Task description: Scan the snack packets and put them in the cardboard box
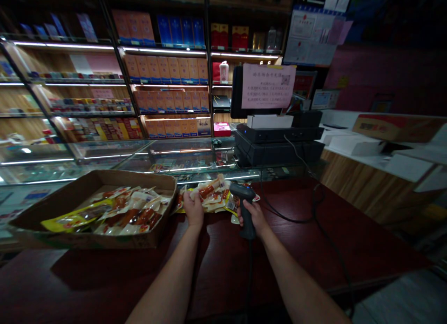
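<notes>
My right hand (256, 217) is wrapped round the grip of a dark barcode scanner (247, 219), whose head points away from me over the counter. In my left hand (193, 207) is a packaged sausage snack (209, 188), its clear wrapper showing reddish-brown contents, tilted up to the right. Behind and beneath it, several more snack packs (216, 203) lie in a loose pile on the dark red counter (223, 268). To the left stands an open cardboard box (104, 242) holding several similar packs and a yellow packet (75, 217).
A checkout terminal (279, 145) with a pink paper notice (267, 86) stands at the back. A black cable (293, 219) runs across the counter's right side. A glass display case (188, 151) lies beyond, with lit shelves of boxed goods (165, 70) behind.
</notes>
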A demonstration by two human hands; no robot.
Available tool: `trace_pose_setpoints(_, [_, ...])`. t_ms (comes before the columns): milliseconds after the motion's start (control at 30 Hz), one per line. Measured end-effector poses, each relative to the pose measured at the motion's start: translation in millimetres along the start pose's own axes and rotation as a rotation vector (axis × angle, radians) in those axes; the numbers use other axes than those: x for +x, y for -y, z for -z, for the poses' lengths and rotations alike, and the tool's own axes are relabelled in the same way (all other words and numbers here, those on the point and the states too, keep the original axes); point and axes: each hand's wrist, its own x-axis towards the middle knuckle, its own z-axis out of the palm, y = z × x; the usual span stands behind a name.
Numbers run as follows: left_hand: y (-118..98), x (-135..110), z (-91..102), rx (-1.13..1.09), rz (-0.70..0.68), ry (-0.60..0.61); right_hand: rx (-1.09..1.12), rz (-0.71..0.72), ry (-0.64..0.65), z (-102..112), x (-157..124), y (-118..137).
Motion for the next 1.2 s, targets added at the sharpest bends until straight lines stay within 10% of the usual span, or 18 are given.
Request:
trace_pose_setpoints(633, [-31, 10, 16.3, 0.012, 0.042, -0.154, 0.020, -0.040, 0.091, -21, 0, 1])
trace_pose_setpoints(967, [-48, 84, 119.2, 0.060, 0.036, -0.537, -0.007, -0.156, 0.329, -117, 7, 2])
trace_pose_setpoints(1200, [-53, 113, 183.0, 0.048, -0.208, -0.730, -0.036, -0.134, 0.460, -161, 6, -15])
